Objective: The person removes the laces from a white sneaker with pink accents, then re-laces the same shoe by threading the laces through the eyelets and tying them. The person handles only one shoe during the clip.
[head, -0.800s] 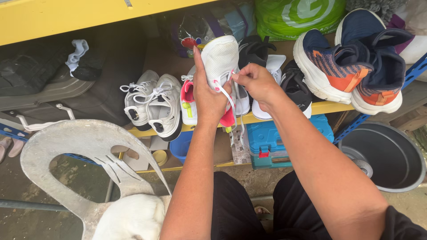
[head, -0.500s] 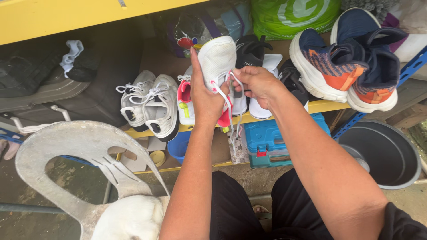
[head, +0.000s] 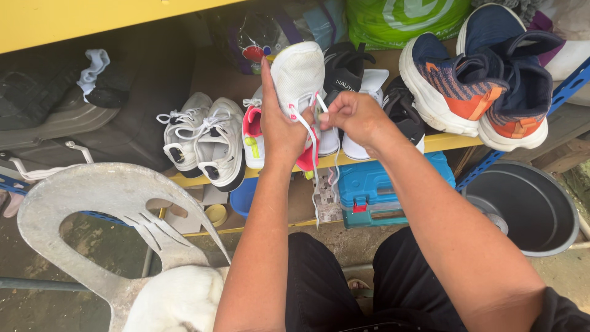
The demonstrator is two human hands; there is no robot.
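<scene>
The left hand (head: 279, 126) is raised, palm wrapped around a white sneaker (head: 299, 74) held toe-up over the yellow shelf (head: 442, 142). The right hand (head: 353, 117) is fisted beside it, pinching the shoe's white lace (head: 312, 144), forearm angled up from the lower right.

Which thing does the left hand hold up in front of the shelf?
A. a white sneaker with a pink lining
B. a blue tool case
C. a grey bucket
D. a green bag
A: the left hand grips the white sneaker while the right hand pulls its lace.
</scene>
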